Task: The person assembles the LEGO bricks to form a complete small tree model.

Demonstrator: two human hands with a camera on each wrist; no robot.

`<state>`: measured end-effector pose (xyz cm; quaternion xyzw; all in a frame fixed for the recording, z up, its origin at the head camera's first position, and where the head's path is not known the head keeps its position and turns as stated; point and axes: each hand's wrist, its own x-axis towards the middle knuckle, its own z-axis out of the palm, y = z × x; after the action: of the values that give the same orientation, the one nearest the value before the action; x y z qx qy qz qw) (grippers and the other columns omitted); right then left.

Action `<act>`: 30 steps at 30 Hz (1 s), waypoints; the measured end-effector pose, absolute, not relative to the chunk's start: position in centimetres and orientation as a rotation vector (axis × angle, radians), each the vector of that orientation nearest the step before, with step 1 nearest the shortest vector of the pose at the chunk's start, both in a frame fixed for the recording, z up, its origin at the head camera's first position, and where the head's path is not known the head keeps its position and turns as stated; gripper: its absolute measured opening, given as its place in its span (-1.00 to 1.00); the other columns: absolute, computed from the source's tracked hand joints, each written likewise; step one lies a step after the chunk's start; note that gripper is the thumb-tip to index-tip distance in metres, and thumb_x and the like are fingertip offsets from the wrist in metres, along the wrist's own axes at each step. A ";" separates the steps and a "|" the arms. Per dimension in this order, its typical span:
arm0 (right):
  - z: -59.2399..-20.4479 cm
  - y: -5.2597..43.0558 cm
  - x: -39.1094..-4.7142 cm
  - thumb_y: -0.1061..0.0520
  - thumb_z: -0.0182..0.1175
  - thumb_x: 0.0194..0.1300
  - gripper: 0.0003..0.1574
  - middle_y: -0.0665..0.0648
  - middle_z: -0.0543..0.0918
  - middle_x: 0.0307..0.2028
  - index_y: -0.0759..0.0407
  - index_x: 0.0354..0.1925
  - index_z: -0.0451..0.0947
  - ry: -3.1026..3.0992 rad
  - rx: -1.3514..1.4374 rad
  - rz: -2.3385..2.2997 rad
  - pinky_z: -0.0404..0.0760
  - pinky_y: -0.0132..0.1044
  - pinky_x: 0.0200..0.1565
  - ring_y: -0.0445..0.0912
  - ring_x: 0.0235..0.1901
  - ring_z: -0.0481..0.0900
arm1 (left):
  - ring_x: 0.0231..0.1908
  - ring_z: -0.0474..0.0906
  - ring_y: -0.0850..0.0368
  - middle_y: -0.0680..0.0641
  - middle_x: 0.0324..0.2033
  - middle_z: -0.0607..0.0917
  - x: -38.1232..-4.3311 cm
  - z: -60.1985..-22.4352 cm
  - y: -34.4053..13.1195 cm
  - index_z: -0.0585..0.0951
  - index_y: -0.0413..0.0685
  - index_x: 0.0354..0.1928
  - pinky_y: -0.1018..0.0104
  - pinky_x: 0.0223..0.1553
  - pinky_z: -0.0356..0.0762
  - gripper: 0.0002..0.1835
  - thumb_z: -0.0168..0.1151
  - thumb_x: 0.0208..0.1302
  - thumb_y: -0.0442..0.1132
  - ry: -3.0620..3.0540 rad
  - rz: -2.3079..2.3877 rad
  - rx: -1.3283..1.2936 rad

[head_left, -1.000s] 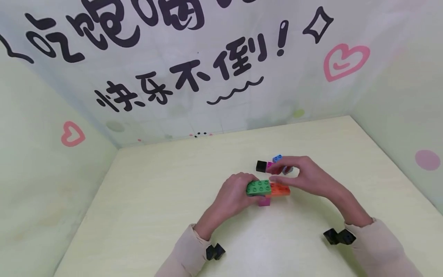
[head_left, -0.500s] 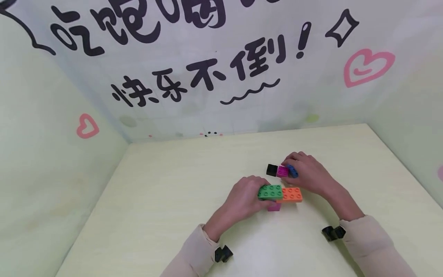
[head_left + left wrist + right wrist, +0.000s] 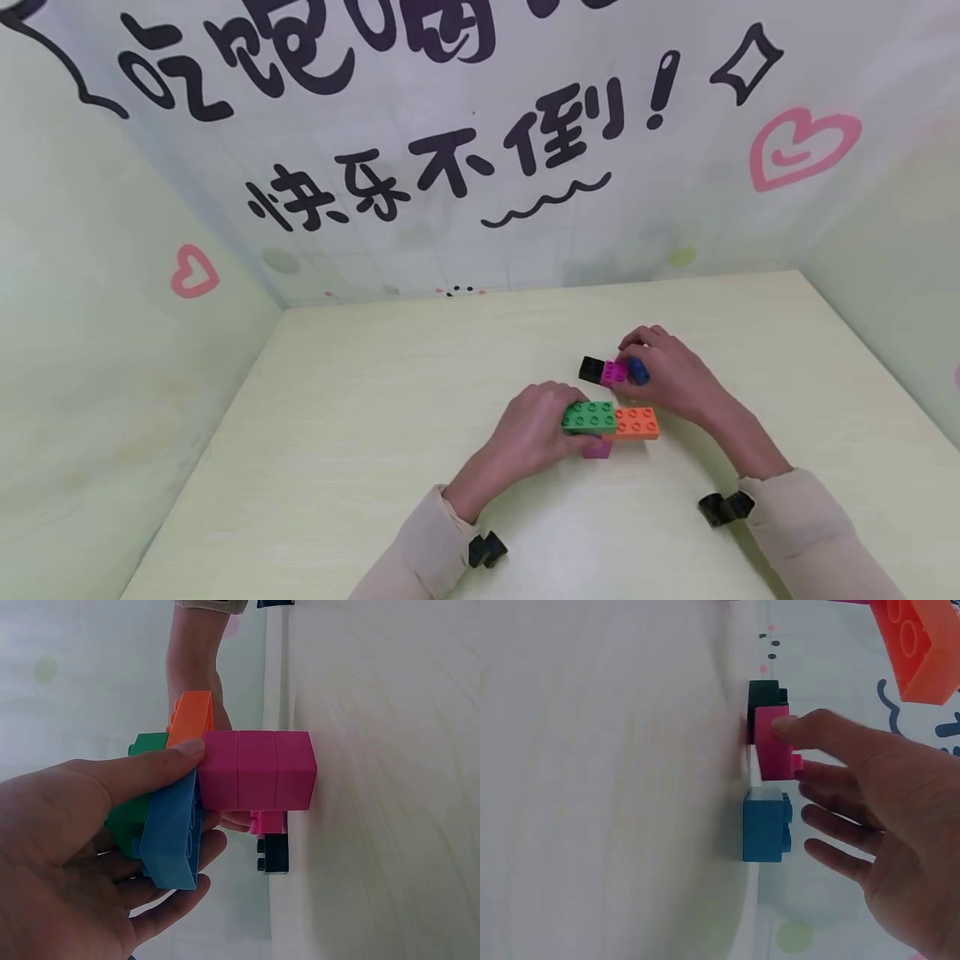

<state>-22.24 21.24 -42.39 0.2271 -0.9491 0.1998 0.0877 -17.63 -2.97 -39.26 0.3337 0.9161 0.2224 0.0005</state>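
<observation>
My left hand (image 3: pixel 528 429) grips a joined build of toy building bricks. In it are a green brick (image 3: pixel 588 418), an orange brick (image 3: pixel 636 423), a blue brick (image 3: pixel 169 832) beneath, and a short column of pink bricks (image 3: pixel 259 771) pointing down, close over the table. The left thumb presses by the pink column, with the fingers under the blue and green bricks. My right hand (image 3: pixel 678 379) pinches a separate pink brick (image 3: pixel 774 742) on the table, thumb on its near side and fingers at its far side. A loose blue brick (image 3: pixel 763 827) sits right beside it, under the palm.
A black brick (image 3: pixel 592 369) stands against the pink brick's left side. The pale table (image 3: pixel 360 417) reaches a back wall (image 3: pixel 525 242) with large black lettering, and side walls (image 3: pixel 97 350) close it in on both sides.
My right hand has come down from over the loose bricks, and its thumb and fingers have closed on the pink one. The left hand keeps its hold; the head view has shifted slightly.
</observation>
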 end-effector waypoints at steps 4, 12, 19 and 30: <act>-40.5 21.9 -20.8 0.08 0.50 0.06 -0.56 0.16 0.58 -0.02 0.19 -0.10 0.64 -2.814 0.619 0.706 0.57 0.08 -0.10 0.12 0.00 0.48 | -0.37 0.44 0.36 0.13 -0.30 0.68 -17.6 -39.5 -2.7 0.70 -0.03 -0.11 0.49 -0.26 0.37 -0.54 0.54 0.01 0.07 2.869 0.696 1.045; -37.4 23.0 -16.4 0.02 0.51 0.08 -0.54 -0.23 0.64 -0.16 -0.09 -0.02 0.62 -2.788 0.799 0.972 0.61 -0.24 -0.17 -0.21 -0.17 0.56 | -0.38 0.43 0.36 0.15 -0.31 0.67 -17.5 -39.9 -2.7 0.70 -0.02 -0.11 0.50 -0.29 0.37 -0.54 0.54 0.01 0.06 2.855 0.713 1.045; -37.0 22.7 -15.4 -0.08 0.50 0.08 -0.58 -0.28 0.65 -0.20 -0.16 -0.07 0.64 -2.873 0.861 1.052 0.60 -0.31 -0.23 -0.24 -0.18 0.55 | -0.37 0.44 0.36 0.15 -0.29 0.68 -17.4 -39.9 -3.0 0.70 -0.01 -0.11 0.49 -0.27 0.38 -0.56 0.54 0.02 0.05 2.858 0.736 1.029; -36.6 22.5 -15.3 -0.16 0.46 0.09 -0.53 -0.29 0.65 -0.21 -0.16 -0.01 0.64 -2.880 0.901 1.060 0.58 -0.26 -0.12 -0.25 -0.17 0.59 | -0.38 0.43 0.36 0.17 -0.32 0.66 -17.3 -39.6 -3.1 0.70 -0.01 -0.13 0.49 -0.30 0.37 -0.57 0.55 0.01 0.03 2.854 0.771 1.029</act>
<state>-15.31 22.47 -36.57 0.2815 -0.9001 0.3313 -0.0283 -17.33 -3.10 -39.61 0.3286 0.9118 0.2463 0.0057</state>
